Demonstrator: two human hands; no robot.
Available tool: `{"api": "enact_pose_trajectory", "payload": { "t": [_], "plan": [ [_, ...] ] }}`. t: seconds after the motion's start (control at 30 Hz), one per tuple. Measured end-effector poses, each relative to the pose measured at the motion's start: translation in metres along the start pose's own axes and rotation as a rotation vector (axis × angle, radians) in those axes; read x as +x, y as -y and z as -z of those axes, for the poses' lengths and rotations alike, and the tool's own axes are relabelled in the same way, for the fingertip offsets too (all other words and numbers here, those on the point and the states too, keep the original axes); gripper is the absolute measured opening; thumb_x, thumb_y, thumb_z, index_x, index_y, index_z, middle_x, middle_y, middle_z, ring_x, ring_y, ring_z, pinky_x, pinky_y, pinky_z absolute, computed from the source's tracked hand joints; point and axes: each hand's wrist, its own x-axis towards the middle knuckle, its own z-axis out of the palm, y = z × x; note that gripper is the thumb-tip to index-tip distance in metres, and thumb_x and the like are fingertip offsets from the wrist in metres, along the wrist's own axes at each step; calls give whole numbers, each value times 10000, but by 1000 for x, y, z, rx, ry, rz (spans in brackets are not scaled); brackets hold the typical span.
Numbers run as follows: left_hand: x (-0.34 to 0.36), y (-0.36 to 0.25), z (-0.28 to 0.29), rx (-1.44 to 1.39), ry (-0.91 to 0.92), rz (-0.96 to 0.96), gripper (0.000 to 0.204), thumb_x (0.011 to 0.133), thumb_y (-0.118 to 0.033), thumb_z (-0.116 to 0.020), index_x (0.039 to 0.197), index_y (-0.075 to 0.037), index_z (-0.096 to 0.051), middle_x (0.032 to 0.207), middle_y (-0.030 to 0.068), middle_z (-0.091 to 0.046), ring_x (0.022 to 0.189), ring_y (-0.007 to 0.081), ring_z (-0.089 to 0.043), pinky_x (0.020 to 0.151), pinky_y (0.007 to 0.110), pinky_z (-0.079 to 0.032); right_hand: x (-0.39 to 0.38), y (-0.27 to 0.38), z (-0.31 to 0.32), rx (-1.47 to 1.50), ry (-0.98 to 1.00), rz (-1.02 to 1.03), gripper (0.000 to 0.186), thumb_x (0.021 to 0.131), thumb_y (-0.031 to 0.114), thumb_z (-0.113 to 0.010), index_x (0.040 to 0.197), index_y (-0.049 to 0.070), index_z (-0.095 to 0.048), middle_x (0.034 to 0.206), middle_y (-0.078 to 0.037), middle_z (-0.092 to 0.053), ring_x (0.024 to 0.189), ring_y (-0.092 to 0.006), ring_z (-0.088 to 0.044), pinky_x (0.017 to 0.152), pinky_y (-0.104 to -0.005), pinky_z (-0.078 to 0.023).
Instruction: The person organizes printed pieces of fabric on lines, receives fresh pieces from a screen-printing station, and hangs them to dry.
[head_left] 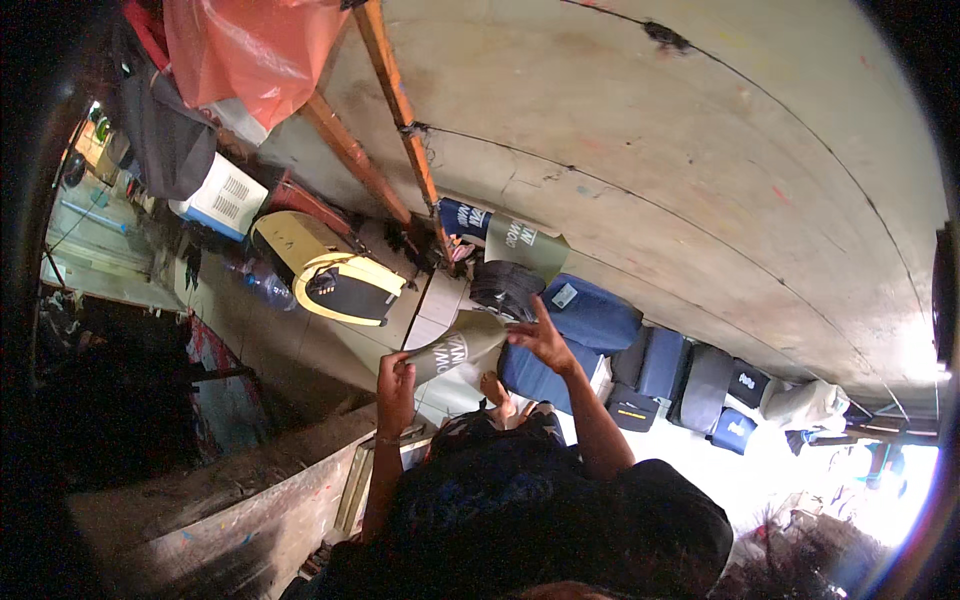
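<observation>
Stretched between my hands is an olive-green printed sheet [465, 345] with white lettering, probably fabric. My left hand [397, 375] is closed on its left edge, thumb on top. At the right corner of the sheet is my right hand [540, 342], its index finger raised while the thumb and other fingers seem to pinch the edge. Just beyond lies a similar olive-green piece [528, 250], beside a dark blue printed piece [463, 218]. Below them sits a dark round object [507, 287] I cannot identify.
Blue padded pieces [590, 312] and several dark bags [705, 385] line the wall at right. A yellow-and-black object [335, 270], a plastic bottle [268, 288] and a white-and-blue box [225, 197] stand left. Wooden posts [400, 110] rise ahead; red plastic [255, 60] hangs upper left.
</observation>
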Motion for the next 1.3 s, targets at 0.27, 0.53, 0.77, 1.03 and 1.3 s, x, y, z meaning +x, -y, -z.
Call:
{"api": "enact_pose_trajectory", "payload": {
  "t": [0.27,0.53,0.77,1.03,1.3],
  "plan": [
    [-26,-41,-42,-381,96,37,231,934,-159,-495,1111,-19,-445,810,-13,-468,684,46,-365,596,211,-309,-73,135,13,98,185,-29,810,720,-45,-698,1396,45,-261,1053,-97,-638,918,-121,-574,811,-277,-465],
    [-66,-24,-73,-398,227,-14,254,949,-147,-454,1160,-21,-392,983,83,-574,781,111,-536,684,239,-425,-132,111,58,-216,-36,-59,95,809,38,-639,887,-6,-671,756,11,-651,706,-46,-530,652,-228,-460],
    [-77,59,-54,-186,168,93,267,956,-180,-431,1150,-5,-372,1092,149,-597,798,189,-626,696,293,-488,-98,116,132,-720,-488,282,159,803,85,-626,909,-26,-671,654,-64,-609,591,-82,-505,554,-262,-438],
    [-90,125,0,-33,125,183,269,940,-194,-461,1099,21,-429,994,147,-613,766,187,-623,689,298,-501,20,54,175,-577,-609,207,292,772,113,-652,1052,33,-645,782,-163,-677,715,-138,-647,648,-299,-502],
    [-87,153,23,310,182,120,262,909,-189,-501,1039,36,-472,930,153,-620,813,209,-632,724,334,-507,38,-11,195,-601,-656,53,651,735,145,-689,1330,131,-424,871,-178,-676,785,-235,-669,733,-353,-509]
  ]
}}
